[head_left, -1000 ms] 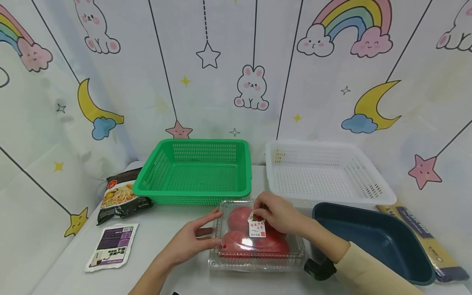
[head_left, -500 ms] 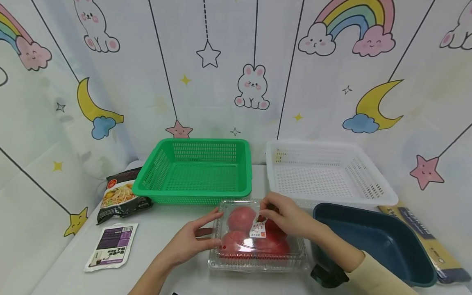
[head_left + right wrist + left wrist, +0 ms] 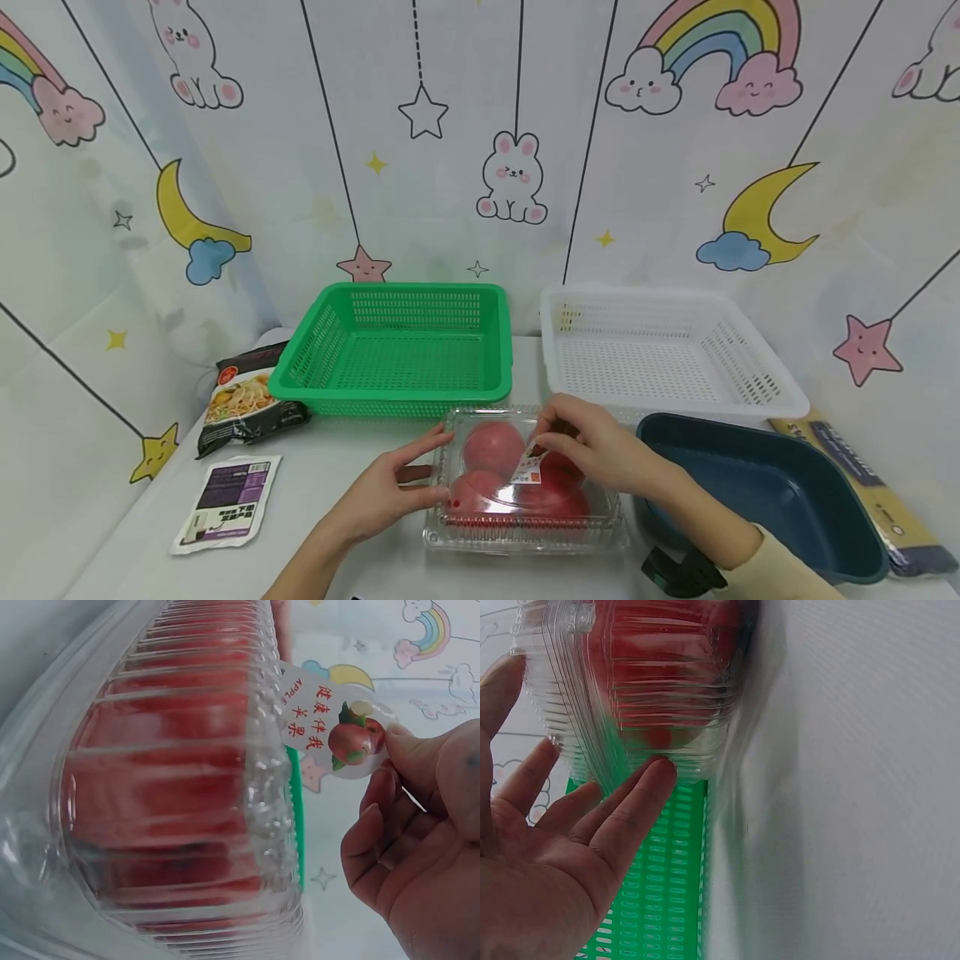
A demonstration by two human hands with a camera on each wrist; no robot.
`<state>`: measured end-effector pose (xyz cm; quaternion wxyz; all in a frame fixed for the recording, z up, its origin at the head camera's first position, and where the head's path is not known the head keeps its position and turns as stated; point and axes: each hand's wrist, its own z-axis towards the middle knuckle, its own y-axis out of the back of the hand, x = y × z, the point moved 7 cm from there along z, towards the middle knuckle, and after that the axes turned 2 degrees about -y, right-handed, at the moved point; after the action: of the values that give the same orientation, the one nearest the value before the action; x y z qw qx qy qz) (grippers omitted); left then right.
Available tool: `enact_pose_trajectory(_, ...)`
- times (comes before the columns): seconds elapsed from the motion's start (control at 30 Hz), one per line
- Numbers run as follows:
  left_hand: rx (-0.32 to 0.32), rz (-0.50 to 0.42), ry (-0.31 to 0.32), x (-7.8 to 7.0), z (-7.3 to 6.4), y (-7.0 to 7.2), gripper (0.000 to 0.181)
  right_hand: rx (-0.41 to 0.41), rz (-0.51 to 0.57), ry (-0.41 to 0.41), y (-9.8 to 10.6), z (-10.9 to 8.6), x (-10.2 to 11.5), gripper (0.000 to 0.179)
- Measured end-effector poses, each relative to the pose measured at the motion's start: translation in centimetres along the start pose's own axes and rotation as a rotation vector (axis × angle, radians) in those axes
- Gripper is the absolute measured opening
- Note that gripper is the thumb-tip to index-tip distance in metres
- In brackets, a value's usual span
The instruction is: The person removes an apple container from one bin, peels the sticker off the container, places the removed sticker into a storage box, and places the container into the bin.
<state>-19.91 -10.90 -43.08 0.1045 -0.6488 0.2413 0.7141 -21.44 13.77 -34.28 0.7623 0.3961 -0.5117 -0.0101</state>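
Note:
A clear plastic box (image 3: 525, 537) of red apples (image 3: 491, 447) stands with its lid on at the front of the table. Against its left side rests my left hand (image 3: 390, 487), fingers spread and fairly straight; the left wrist view has several fingertips at the ribbed wall. My right hand (image 3: 596, 442), over the lid, pinches the upper end of a white apple sticker (image 3: 352, 739) between thumb and forefinger. In the right wrist view, the sticker's printed apple end stands up off the lid. Its lower end still lies against the plastic.
Behind the box stand a green basket (image 3: 390, 393) and a white basket (image 3: 675, 407). A dark blue basin (image 3: 765, 475) is close on the right, partly over a yellow packet (image 3: 862, 492). To the left lie a noodle packet (image 3: 243, 404) and a purple-and-white pouch (image 3: 228, 504).
My right hand has drawn right, peeling the sticker's upper end further up and bending it over. The left hand and the box have stayed in place.

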Motion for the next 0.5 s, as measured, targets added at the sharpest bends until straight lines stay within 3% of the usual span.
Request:
enact_pose_trajectory(0.17, 0.005, -0.002, -0.004, 0.0, 0.0, 0.0, 0.071, -0.017, -0.001, -0.016, 0.5, -0.4, -0.2, 0.007)
enact_pose_trajectory(0.4, 0.006, -0.001, -0.003, 0.0, 0.1, 0.0, 0.07, -0.13, 0.059, -0.013, 2.5, -0.8, -0.6, 0.005)
enact_pose_trajectory(0.5, 0.006, 0.001, -0.003, 0.0, 0.0, 0.0, 0.07, -0.141, 0.068, -0.003, 3.0, -1.1, -0.8, 0.005)
